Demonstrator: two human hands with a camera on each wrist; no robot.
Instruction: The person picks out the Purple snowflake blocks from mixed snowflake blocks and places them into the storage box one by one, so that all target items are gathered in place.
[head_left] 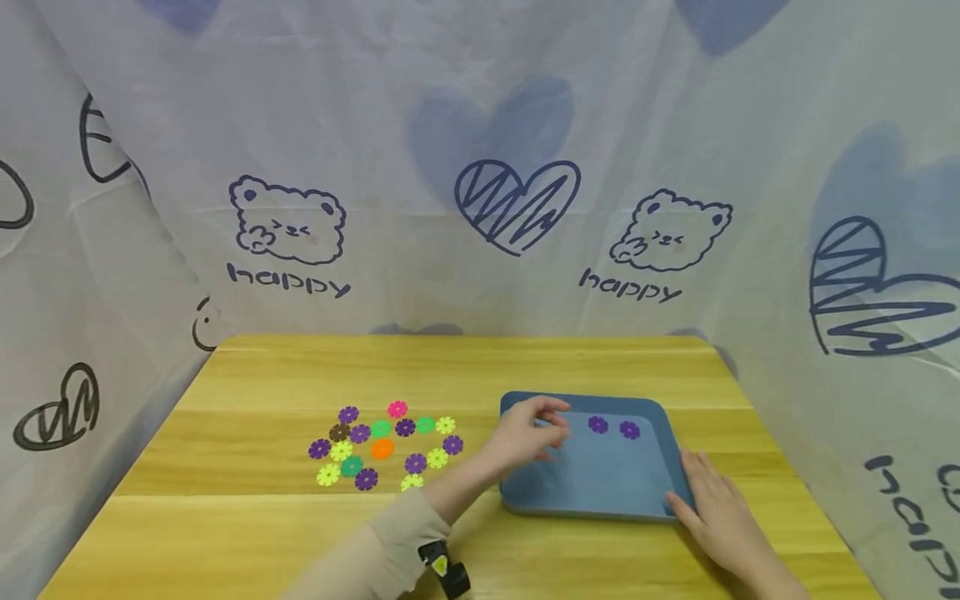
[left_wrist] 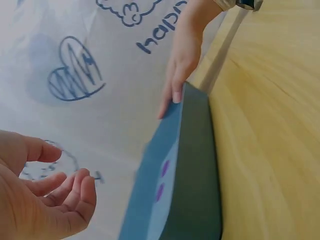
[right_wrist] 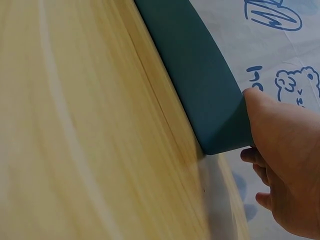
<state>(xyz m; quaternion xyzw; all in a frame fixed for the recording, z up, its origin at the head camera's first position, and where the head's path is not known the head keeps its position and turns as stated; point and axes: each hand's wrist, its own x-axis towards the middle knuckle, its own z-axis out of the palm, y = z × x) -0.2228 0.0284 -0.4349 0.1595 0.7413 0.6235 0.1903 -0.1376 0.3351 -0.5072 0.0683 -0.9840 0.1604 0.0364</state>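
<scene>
My left hand (head_left: 528, 432) hangs over the left part of the blue tray (head_left: 585, 514). Its fingers are loosely bent, with thumb and fingertips apart and nothing between them; the left wrist view shows this left hand (left_wrist: 47, 195) beside the tray wall. Two purple notched plastic discs (head_left: 597, 425) lie flat toward the back of the tray. At the tray's front right corner, my right hand (head_left: 720, 512) holds the wall, thumb at the rim and fingers along the outer side. Up close in the right wrist view, this right hand (right_wrist: 285, 155) grips the tray corner (right_wrist: 215, 120).
Left of the tray, several notched discs in purple, green, yellow, pink, brown and an orange one (head_left: 382, 449) lie scattered on the wooden table (head_left: 247, 533). A printed white curtain (head_left: 405, 250) hangs behind and at both sides. A black strap (head_left: 444, 570) circles the left sleeve.
</scene>
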